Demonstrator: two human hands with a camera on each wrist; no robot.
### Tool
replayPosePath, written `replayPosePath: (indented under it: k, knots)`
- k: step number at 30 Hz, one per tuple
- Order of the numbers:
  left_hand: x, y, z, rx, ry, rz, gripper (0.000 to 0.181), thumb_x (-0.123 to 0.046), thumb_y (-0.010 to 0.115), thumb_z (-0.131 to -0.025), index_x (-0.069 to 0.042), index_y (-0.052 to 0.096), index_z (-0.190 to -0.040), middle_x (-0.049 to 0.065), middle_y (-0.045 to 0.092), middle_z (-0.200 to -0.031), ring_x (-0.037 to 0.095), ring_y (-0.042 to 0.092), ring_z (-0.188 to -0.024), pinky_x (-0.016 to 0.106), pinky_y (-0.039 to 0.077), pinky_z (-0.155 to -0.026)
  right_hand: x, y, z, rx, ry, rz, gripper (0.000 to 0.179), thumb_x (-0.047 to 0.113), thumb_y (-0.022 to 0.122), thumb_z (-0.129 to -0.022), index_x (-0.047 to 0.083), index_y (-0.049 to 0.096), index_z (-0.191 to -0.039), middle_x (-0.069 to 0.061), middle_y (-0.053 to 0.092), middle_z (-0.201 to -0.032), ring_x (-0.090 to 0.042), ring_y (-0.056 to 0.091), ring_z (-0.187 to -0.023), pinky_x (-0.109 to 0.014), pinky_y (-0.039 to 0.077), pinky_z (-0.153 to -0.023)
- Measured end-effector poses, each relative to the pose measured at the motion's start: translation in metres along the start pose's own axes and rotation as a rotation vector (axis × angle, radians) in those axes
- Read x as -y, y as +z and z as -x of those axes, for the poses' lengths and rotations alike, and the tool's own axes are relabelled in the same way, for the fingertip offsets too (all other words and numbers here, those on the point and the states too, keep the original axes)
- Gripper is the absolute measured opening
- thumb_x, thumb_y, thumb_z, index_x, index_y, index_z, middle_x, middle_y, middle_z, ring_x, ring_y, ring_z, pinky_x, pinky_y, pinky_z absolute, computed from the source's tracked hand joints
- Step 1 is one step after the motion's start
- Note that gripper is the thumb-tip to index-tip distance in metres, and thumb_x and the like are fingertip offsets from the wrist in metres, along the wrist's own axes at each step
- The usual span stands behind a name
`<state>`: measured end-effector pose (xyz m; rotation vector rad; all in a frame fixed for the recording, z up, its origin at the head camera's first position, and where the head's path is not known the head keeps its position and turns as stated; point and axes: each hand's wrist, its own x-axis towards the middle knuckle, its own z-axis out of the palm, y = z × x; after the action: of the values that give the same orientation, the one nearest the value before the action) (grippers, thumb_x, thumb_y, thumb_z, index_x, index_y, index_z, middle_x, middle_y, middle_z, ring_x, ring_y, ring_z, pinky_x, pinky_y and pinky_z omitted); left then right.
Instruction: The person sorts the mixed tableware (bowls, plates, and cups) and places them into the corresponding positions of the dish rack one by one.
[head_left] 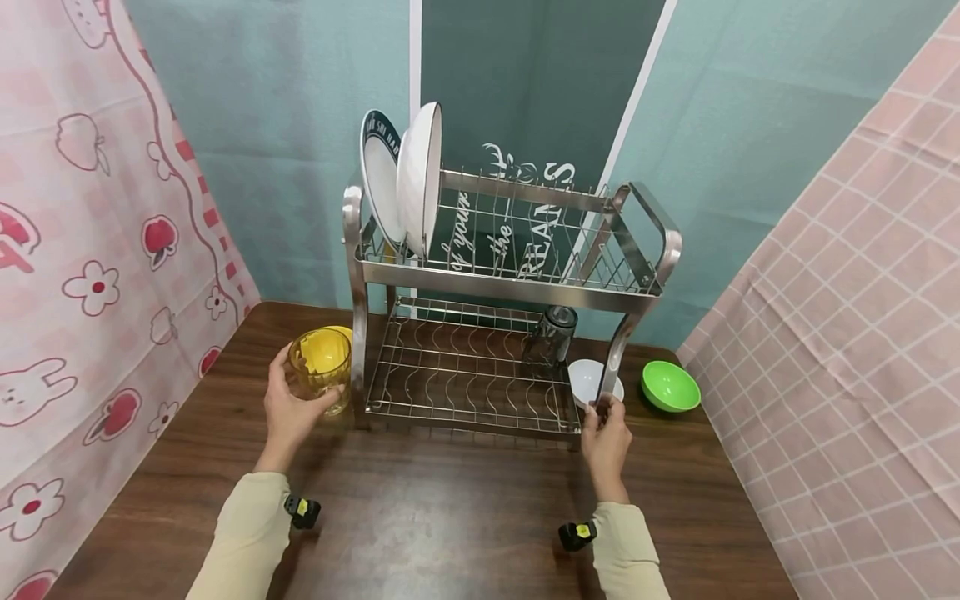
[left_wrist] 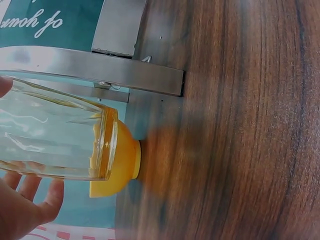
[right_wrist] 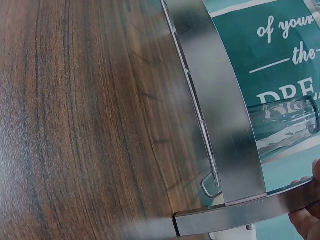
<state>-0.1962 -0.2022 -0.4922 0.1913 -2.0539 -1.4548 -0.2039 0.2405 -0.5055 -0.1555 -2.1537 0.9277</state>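
Observation:
My left hand [head_left: 291, 414] holds an amber drinking glass [head_left: 321, 360], thumb on the near side and fingers round the far side. In the left wrist view the glass [left_wrist: 55, 130] is above the table, in front of a yellow bowl [left_wrist: 129, 162]. Beside it stands the two-tier metal dish rack [head_left: 480, 286]. My right hand [head_left: 607, 442] grips the rack's right front leg low down, close to a white bowl [head_left: 585, 379]. A dark clear glass [head_left: 553, 333] sits on the lower tier at the right.
On the upper tier, a dark-rimmed plate [head_left: 381, 179] and a large white bowl [head_left: 420, 179] stand upright at the left. A green bowl [head_left: 671, 386] rests on the wooden table [head_left: 450, 517] right of the rack. Cloth hangings [head_left: 277, 167] enclose the table.

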Motion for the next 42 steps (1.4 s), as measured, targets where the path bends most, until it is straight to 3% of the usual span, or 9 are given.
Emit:
replayPosePath:
  k: [12,24,35,42]
  knots:
    - [-0.005,-0.003,0.007,0.011,-0.013,0.007,0.098,0.001,0.084,-0.058,-0.014,0.034,-0.14,0.01,0.05,-0.119,0.017,0.047,-0.099,0.023,0.038,-0.078,0.0,-0.003,-0.002,0.02,-0.01,-0.012,0.027,-0.003,0.066,-0.081,-0.003,0.054,-0.105,-0.023,0.064,-0.087,-0.038,0.063,-0.076,-0.049,0.048,-0.067]
    - [-0.009,-0.008,0.011,-0.02,0.018,-0.005,0.099,0.002,0.085,-0.055,-0.012,0.036,-0.14,0.008,0.051,-0.118,0.008,0.045,-0.101,0.018,0.037,-0.079,0.001,-0.001,-0.003,0.024,-0.002,-0.02,0.027,-0.002,0.067,-0.081,-0.003,0.055,-0.105,-0.024,0.065,-0.087,-0.039,0.063,-0.076,-0.05,0.048,-0.067]
    - [-0.018,-0.013,0.017,0.033,0.001,0.018,0.096,0.004,0.084,-0.058,-0.012,0.035,-0.139,0.013,0.051,-0.118,0.021,0.051,-0.102,0.02,0.04,-0.08,-0.002,-0.002,-0.005,0.048,0.028,-0.009,0.026,-0.001,0.066,-0.082,-0.003,0.055,-0.106,-0.024,0.065,-0.089,-0.039,0.063,-0.079,-0.049,0.049,-0.069]
    - [-0.021,-0.016,0.024,0.049,-0.008,0.016,0.094,0.003,0.084,-0.059,-0.011,0.036,-0.139,0.012,0.052,-0.117,0.02,0.05,-0.103,0.017,0.039,-0.08,-0.003,-0.002,-0.005,0.041,0.033,-0.003,0.026,0.0,0.068,-0.081,-0.003,0.056,-0.104,-0.023,0.065,-0.086,-0.039,0.063,-0.075,-0.05,0.047,-0.068]
